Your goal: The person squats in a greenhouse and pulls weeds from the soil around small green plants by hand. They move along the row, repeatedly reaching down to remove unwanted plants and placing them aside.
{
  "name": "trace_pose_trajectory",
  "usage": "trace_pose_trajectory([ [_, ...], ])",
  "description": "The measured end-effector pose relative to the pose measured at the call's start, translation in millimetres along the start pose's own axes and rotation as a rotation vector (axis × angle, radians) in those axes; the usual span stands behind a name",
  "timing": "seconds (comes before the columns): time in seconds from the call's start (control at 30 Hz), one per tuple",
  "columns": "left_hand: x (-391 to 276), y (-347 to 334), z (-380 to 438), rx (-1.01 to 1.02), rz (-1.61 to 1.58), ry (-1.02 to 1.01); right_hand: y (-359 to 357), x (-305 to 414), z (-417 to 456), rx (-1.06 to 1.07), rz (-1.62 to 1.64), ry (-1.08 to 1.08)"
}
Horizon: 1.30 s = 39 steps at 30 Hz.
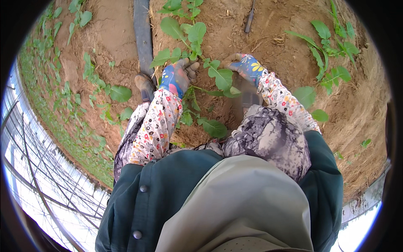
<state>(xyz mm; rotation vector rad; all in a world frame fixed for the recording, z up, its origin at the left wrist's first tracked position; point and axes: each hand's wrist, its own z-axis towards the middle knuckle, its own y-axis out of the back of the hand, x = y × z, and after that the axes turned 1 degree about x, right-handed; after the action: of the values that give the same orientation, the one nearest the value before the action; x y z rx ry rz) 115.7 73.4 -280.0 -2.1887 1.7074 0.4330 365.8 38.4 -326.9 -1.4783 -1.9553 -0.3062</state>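
Note:
My left hand (179, 75), in a blue patterned glove with soiled grey fingers, is low among the leaves of a lobed green seedling (196, 34). Its fingers are curled at the base of that plant; whether they grip a stem cannot be told. My right hand (245, 66), in a matching glove, is to the right of another leafy plant (222, 78), its fingers bent toward the leaves and partly blurred. What its fingertips touch is unclear. More leaves (212, 126) lie between my feet, below the hands.
A dark flat hose or strip (143, 37) runs along the soil beside my left shoe (144, 85). A thin dark tool or stick (249, 20) lies on the ground ahead. Green plants grow at right (324, 53) and in rows at left (119, 93). A framed greenhouse-like structure (47, 176) curves at far left.

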Motion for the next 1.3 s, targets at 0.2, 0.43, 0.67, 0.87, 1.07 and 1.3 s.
trace_pose_trajectory([
  [0.2, 5, 1, -1, -0.155, 0.316, -0.096, -33, 11, 37, 0.212, 0.052, 0.116],
  [0.43, -3, -9, -14, -0.15, 1.015, -0.387, -28, -3, 58, 0.411, 0.53, 0.273],
  [0.67, 3, -20, -15, -0.175, 0.942, -0.51, -34, -8, 69, 0.27, 0.351, 0.207],
  [0.87, 0, -19, -21, -0.274, 0.939, -0.606, -31, 14, 58, 0.192, -0.06, 0.214],
  [1.07, -2, -30, -23, -0.326, 0.923, -0.576, -35, 10, 58, 0.102, -0.06, 0.183],
  [1.3, -7, -32, -22, -0.286, 0.887, -0.539, -38, 22, 49, 0.036, 0.038, 0.042],
])
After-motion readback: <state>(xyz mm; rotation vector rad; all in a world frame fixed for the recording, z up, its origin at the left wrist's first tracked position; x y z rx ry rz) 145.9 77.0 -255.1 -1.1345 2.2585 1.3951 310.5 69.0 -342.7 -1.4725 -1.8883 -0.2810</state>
